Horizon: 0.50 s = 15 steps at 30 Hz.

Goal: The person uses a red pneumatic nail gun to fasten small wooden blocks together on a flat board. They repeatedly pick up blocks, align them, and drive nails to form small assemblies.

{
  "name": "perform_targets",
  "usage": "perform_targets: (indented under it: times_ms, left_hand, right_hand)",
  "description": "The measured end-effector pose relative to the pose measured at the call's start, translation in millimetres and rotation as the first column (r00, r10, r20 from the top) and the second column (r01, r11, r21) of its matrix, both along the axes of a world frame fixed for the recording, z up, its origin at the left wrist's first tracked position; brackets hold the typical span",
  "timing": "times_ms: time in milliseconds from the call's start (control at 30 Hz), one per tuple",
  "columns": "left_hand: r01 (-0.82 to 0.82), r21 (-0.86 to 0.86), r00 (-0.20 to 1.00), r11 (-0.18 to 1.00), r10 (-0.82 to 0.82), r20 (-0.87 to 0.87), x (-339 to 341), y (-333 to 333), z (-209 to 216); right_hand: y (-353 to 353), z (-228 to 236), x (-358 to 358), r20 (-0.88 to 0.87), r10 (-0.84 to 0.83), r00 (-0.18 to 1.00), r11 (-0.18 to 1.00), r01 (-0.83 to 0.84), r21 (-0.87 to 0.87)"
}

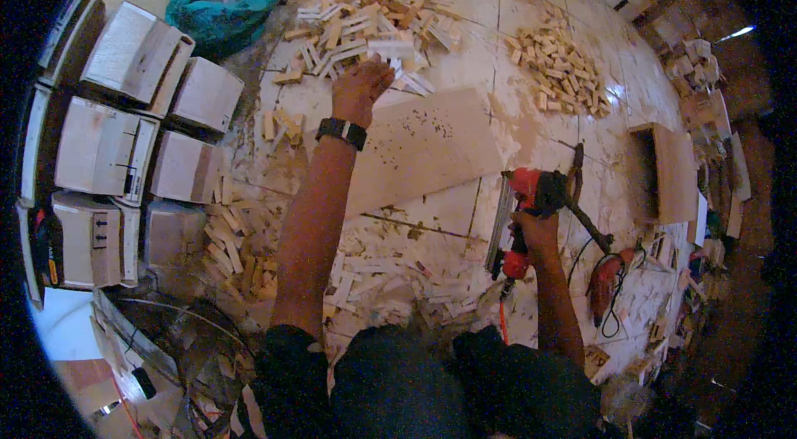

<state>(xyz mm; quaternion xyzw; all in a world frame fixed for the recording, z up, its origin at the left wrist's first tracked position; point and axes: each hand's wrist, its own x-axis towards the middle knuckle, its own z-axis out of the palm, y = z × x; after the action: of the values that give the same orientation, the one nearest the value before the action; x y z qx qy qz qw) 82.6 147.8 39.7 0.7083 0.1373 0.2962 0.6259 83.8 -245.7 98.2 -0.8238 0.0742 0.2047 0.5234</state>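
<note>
My left hand [364, 90], with a dark band on its wrist, reaches to the near edge of a heap of small wood blocks [407, 15]. Its fingers are bent and closed against a pale wood block [392, 50]; the fingertips are partly hidden. In my right hand [538, 231] is a red and black nail gun [523, 186], gripped by its handle, with an orange hose running down from it. Between my hands lies a flat wooden board [432, 144] with many small dark specks scattered on its far part.
Cardboard boxes [95, 144] are stacked along the left, near a green sack [224, 3]. A second block pile [560, 65] lies far right. An open wooden box [664, 173] and a red corded power tool [604, 285] sit at right. Wood scraps [374, 281] cover the floor near me.
</note>
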Motion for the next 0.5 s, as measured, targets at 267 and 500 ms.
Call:
perform_targets:
  times_ms: [267,500]
  left_hand:
    - [-0.388,0.53,0.699,0.754,0.615,-0.364,-211.3,75.8,-96.7]
    - [0.169,0.802,0.114,0.573,0.797,-0.594,-375.6,82.9,-84.4]
  right_hand:
    - [-3.3,10.5,-4.1,0.051,0.064,0.997,0.995,-0.068,0.072]
    - [5.5,14.4,-1.2,-0.004,0.082,0.997,0.996,-0.082,0.044]
